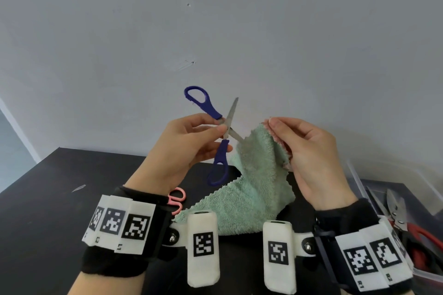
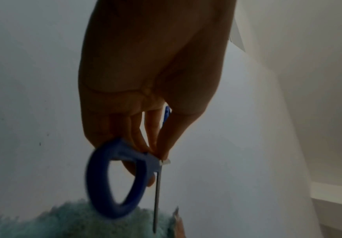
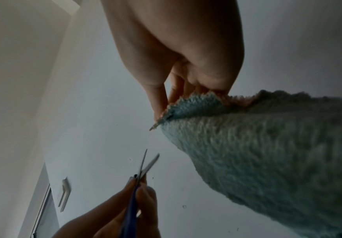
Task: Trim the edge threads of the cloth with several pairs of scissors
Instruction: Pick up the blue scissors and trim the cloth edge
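My left hand [image 1: 191, 141] pinches the blue-handled scissors [image 1: 217, 135] at their pivot, thumb against fingers, with no finger through the loops. Their blades are spread wide; one tip points up, the other touches the cloth's edge. The mint green fluffy cloth [image 1: 251, 187] has a pink underside and zigzag edges. My right hand [image 1: 297, 143] pinches its top corner and holds it up, while the lower part trails onto the black table [image 1: 48, 199]. In the left wrist view a blue handle loop [image 2: 115, 180] hangs below my fingers [image 2: 143, 138]. The right wrist view shows the pinched corner [image 3: 178, 107] and the scissors [image 3: 145, 167].
Pink-handled scissors [image 1: 177, 199] lie on the table under my left wrist, partly hidden. A clear plastic box [image 1: 383, 199] at the right holds red-handled shears [image 1: 407, 223]. A grey wall rises behind the table. A small sliver [image 1: 79, 188] lies at the table's left.
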`<state>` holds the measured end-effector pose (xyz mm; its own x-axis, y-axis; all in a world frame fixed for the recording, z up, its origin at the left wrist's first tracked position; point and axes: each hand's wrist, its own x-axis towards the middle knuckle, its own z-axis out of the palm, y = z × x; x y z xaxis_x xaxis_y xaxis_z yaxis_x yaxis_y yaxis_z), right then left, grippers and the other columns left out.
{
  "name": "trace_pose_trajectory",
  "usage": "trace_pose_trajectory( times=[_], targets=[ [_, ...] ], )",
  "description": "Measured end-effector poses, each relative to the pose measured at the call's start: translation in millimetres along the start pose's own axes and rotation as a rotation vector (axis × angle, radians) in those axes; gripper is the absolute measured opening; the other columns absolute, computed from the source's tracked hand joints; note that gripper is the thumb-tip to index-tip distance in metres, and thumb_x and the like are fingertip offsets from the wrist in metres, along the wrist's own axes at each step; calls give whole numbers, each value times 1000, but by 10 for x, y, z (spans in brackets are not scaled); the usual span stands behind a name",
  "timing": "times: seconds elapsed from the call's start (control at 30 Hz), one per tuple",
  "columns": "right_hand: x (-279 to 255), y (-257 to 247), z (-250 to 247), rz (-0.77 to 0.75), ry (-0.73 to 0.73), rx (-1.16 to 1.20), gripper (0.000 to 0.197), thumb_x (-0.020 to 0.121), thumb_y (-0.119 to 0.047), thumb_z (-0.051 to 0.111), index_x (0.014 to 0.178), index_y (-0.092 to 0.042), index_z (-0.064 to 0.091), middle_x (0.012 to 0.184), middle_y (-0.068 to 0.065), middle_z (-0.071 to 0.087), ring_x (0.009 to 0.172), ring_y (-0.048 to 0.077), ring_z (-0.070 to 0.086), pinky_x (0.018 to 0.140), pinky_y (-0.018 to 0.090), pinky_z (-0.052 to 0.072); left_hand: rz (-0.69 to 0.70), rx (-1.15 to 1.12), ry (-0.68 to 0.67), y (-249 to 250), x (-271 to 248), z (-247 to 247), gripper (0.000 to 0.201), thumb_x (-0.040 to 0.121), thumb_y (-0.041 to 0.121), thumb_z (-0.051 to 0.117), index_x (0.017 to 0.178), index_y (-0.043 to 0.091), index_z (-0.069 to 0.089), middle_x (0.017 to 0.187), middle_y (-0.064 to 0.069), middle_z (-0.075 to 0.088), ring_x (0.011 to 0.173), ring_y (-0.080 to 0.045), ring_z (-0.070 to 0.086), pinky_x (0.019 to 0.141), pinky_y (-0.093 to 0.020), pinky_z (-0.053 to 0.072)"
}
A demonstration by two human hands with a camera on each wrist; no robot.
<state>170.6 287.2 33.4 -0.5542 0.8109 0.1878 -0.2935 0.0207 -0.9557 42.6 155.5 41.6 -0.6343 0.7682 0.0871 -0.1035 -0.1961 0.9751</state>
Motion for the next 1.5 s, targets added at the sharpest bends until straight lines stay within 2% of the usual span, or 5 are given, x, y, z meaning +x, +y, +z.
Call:
trace_pose_trajectory(
  times=[0.67,0.83,1.13,1.3,1.5],
  targets=[
    [-66,104,201,171,-39,194,9,78,-14,71,84,-8,74,89,11,75,84,22,72,81,36,55,40,-203,118,-53,29,118,21,87,9,61,108,10,60,88,-8,74,78,-23,70,70,-27,47],
    [-72,75,185,135,26,242,5,79,-9,70,83,-6,72,80,8,75,73,16,71,66,26,57,14,-179,67,-47,26,129,32,85,9,62,117,4,57,90,-10,75,75,-21,72,67,-26,47],
    [-84,70,178,117,66,302,8,77,-12,72,84,-7,73,81,8,75,72,18,72,62,26,56,-42,-198,45,-93,39,160,43,69,15,70,108,-3,63,93,-10,75,78,-21,72,79,-32,49],
    [-106,92,238,136,12,342,28,60,-16,78,86,-7,71,80,8,72,70,18,68,63,27,56,-77,-265,40,-127,44,199,25,64,15,71,87,8,69,87,-4,73,75,-19,69,62,-21,54],
    [-109,110,220,94,-18,288,23,74,-5,75,96,0,68,86,12,74,75,19,71,63,23,55,-75,-217,10,-159,39,221,21,65,17,72,86,11,70,89,-4,73,74,-13,70,64,-20,53]
  ],
)
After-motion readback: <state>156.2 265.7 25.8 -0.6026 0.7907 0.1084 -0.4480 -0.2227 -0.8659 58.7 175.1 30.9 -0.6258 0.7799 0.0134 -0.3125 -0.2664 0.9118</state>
